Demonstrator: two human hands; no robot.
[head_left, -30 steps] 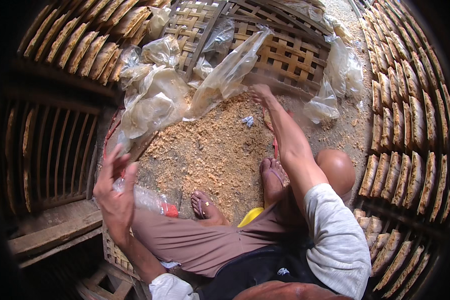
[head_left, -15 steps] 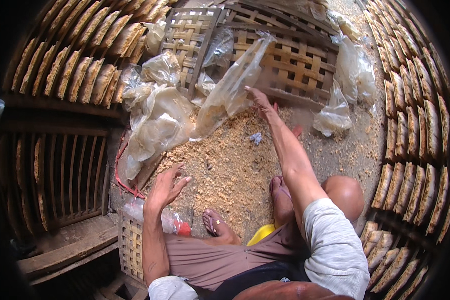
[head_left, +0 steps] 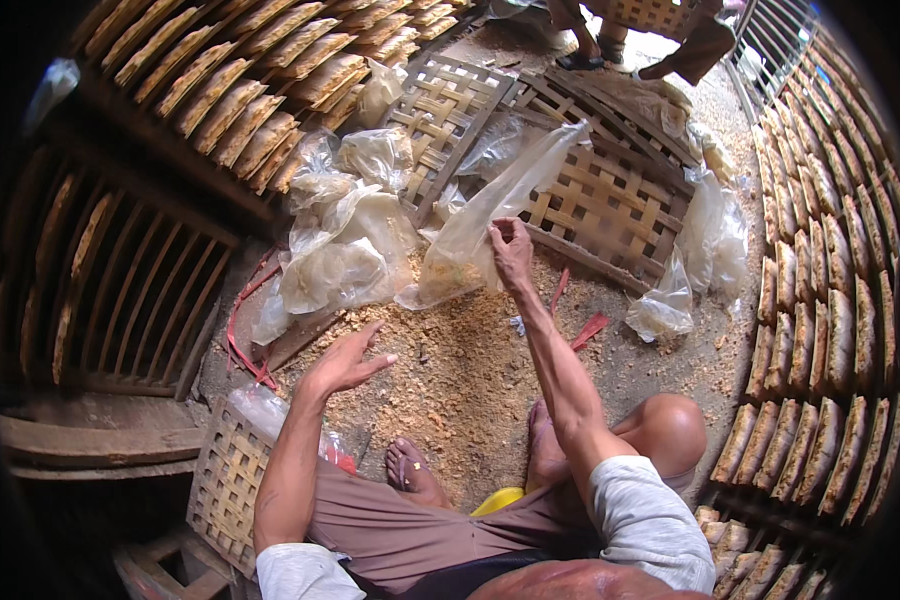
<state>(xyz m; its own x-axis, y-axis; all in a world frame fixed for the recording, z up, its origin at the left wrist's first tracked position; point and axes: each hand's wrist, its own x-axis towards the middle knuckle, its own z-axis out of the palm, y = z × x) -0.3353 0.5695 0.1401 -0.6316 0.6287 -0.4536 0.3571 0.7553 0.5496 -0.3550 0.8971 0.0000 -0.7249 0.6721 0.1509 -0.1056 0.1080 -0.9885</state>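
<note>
My right hand (head_left: 511, 255) reaches forward over the floor, thumb and fingers pinched at the right edge of a long, cloudy plastic bag (head_left: 480, 225). That bag lies slantwise, its upper end across a woven slatted tray (head_left: 605, 200). Lower and to the left, my left hand (head_left: 348, 362) hovers with fingers apart, holding nothing. Between and below my hands, tan crumbs (head_left: 450, 370) are strewn on the floor. Crumpled plastic bags (head_left: 345, 240) lie in a heap beyond my left hand.
Racks of crusted flat slabs (head_left: 810, 300) rise on the right, with more slabs (head_left: 230, 100) at upper left. Red strips (head_left: 588, 331) lie beside my right forearm. A woven panel (head_left: 228, 480) stands by my left elbow. Another person's legs (head_left: 695, 50) show at the top.
My view has shifted, bringing another person's legs in at the top. My right hand has drawn back from its outstretched reach and closed at the plastic bag's edge. My left hand stays spread.
</note>
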